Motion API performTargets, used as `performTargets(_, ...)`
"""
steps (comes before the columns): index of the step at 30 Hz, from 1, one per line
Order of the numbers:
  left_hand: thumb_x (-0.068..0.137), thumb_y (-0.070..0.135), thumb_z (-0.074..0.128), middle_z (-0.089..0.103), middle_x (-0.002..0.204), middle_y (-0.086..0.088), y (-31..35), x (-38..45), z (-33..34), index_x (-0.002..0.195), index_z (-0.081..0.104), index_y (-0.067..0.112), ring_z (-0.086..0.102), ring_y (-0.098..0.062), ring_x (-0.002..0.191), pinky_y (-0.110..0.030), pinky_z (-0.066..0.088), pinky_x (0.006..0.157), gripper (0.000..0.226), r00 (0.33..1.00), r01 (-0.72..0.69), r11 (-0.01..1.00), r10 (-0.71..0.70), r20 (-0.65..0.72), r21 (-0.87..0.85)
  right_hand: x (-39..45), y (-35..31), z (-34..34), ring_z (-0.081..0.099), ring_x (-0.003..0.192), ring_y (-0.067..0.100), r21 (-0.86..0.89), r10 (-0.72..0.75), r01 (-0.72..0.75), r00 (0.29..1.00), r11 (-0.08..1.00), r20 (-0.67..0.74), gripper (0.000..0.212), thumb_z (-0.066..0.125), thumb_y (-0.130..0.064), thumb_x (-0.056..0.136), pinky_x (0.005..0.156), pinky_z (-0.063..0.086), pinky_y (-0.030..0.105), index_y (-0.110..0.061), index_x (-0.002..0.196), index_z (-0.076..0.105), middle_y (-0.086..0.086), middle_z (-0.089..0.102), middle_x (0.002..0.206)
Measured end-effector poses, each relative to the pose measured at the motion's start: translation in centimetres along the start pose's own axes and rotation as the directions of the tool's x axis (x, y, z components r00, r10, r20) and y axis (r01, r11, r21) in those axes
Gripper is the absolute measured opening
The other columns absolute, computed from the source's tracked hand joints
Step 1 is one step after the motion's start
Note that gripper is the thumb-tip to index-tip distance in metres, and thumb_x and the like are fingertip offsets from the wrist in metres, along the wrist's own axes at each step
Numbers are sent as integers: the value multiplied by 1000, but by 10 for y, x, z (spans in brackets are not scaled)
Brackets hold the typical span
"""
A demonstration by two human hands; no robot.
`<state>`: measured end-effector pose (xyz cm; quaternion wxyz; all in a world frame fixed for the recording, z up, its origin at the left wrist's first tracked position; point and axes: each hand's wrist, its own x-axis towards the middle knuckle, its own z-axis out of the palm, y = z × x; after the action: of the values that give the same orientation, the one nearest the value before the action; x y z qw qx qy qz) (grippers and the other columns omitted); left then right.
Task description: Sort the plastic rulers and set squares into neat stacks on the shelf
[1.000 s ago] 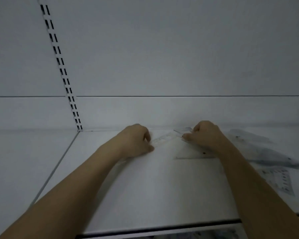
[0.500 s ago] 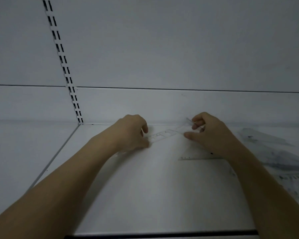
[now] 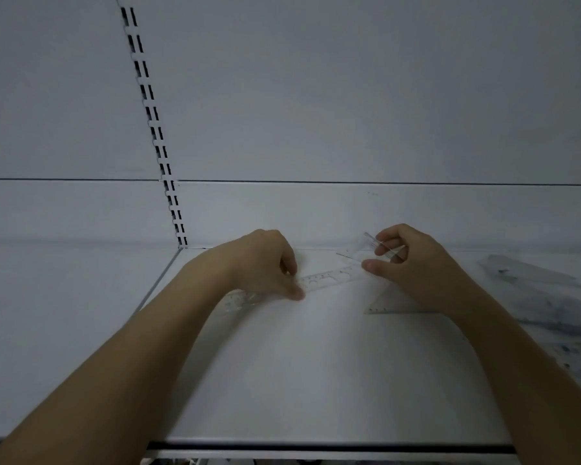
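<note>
A clear ruler point(image 3: 329, 278) lies flat on the shelf point(image 3: 316, 380), its long axis running from lower left up to the right, spanning between both hands. The left hand point(image 3: 265, 263) presses its near end down, fingers curled with the thumb tip on the plastic. The right hand point(image 3: 406, 260) pinches the far end between thumb and bent fingers point(image 3: 384, 245), seemingly with a second clear piece. A set square point(image 3: 388, 302) lies just under the right wrist; more rulers point(image 3: 534, 280) sit farther right
</note>
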<state>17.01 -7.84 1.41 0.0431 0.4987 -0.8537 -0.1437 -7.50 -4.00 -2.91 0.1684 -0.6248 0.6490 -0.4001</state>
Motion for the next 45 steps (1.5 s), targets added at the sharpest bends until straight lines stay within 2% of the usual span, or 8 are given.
performTargets(10, 77, 32, 70, 68, 91, -14, -5, 4, -1, 87, 71, 6, 51, -13, 63, -24, 45, 62, 28, 999, -7, 1000, 7, 46, -7, 1, -2, 2, 52, 70, 3, 24, -9, 8, 1000, 1000, 17, 39, 79, -32, 76, 64, 40, 19, -26, 108, 58, -11, 64, 99)
performTargets(15, 80, 19, 66, 62, 68, 12, -3, 5, 2, 84, 74, 18, 54, -2, 56, -13, 42, 54, 9, 996, -33, 999, 36, 77, -36, 0, -5, 1, 51, 69, 6, 21, -10, 10, 999, 1000, 34, 38, 77, -32, 78, 61, 39, 18, -25, 108, 56, -9, 64, 100)
performTargets(20, 79, 19, 66, 64, 94, 15, -13, 6, 1, 100, 65, 28, 66, -16, 84, -31, 58, 72, 22, 996, -33, 992, 43, 79, -119, -1, -6, 5, 52, 71, 7, 30, -14, 13, 999, 999, 51, 37, 77, -32, 79, 61, 40, 16, -25, 109, 56, -10, 63, 100)
performTargets(28, 82, 12, 68, 64, 99, 11, -12, 5, -6, 108, 64, 22, 51, 6, 43, -10, 40, 46, 28, 982, -46, 984, 76, 171, -175, -6, -24, 21, 53, 72, -1, -49, -17, 31, 962, 998, 272, 54, 84, -38, 69, 58, 40, 13, -31, 112, 52, -12, 59, 98)
performTargets(32, 82, 11, 70, 62, 97, 11, -12, 3, -7, 104, 60, 26, 55, 1, 56, -14, 43, 52, 28, 972, -52, 983, 89, 217, -174, -4, -41, 27, 55, 59, -8, -80, -66, 105, 918, 991, 392, 37, 84, -27, 70, 48, 43, 14, -25, 101, 65, -11, 63, 101)
performTargets(38, 82, 13, 69, 58, 94, 13, -10, -1, -3, 106, 61, 26, 53, -1, 69, -12, 41, 57, 28, 982, -64, 989, 87, 167, -135, 5, -62, 23, 65, 93, 17, -238, -28, 190, 833, 952, 553, 24, 79, -26, 76, 83, 52, 29, -20, 97, 71, 0, 69, 100)
performTargets(42, 83, 27, 67, 56, 77, 16, -23, -14, 3, 76, 56, 31, 55, -11, 76, -18, 38, 61, 13, 998, -66, 996, 66, 15, -54, 2, -70, 24, 59, 94, 17, -310, -60, 243, 864, 919, 500, 25, 77, -24, 76, 83, 47, 29, -20, 93, 59, -5, 59, 99)
performTargets(45, 88, 26, 61, 61, 86, 15, -34, -31, 4, 86, 62, 32, 58, -11, 82, -22, 42, 67, 6, 998, -15, 1000, 15, -63, -10, -4, -71, 26, 57, 94, 15, -229, -112, 214, 914, 950, 390, 28, 79, -30, 75, 80, 45, 29, -24, 92, 57, -5, 59, 101)
